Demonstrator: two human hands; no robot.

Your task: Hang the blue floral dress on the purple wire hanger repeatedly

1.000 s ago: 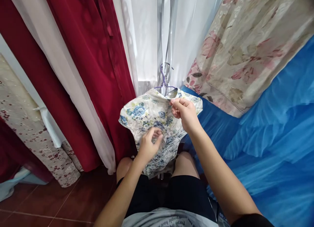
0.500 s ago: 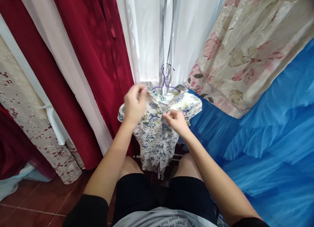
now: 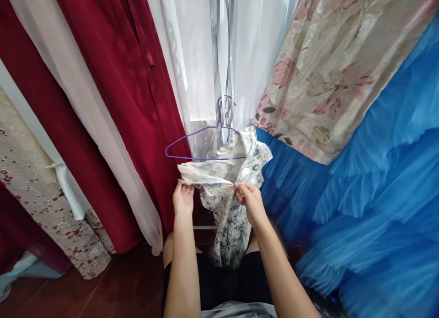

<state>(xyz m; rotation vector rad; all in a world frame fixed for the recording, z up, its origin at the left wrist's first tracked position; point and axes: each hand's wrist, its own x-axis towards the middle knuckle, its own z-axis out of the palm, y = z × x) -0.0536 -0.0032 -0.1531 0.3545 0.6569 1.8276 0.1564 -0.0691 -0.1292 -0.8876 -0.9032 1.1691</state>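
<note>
Before a wall of hanging fabrics, a person's two bare hands work at a white garment point(image 3: 233, 226) printed with blue flowers, which hangs askew from a purple wire hanger point(image 3: 192, 134) just above the lap; the right hand point(image 3: 248, 199) pinches the edge of the garment's front opening between thumb and fingers; the left hand point(image 3: 183, 198) has its fingers raised against the loose shoulder on the other side, though whether they grip the cloth cannot be told; the hanger's left end stands bare, while its right end runs inside the garment's other shoulder; behind hang white cloth point(image 3: 199, 57) and grey ribbons point(image 3: 215, 43); deep red drapes point(image 3: 113, 103) fall at left; at right, a beige panel with pink flowers point(image 3: 329, 80) hangs over blue ruffled fabric point(image 3: 377, 208).
</note>
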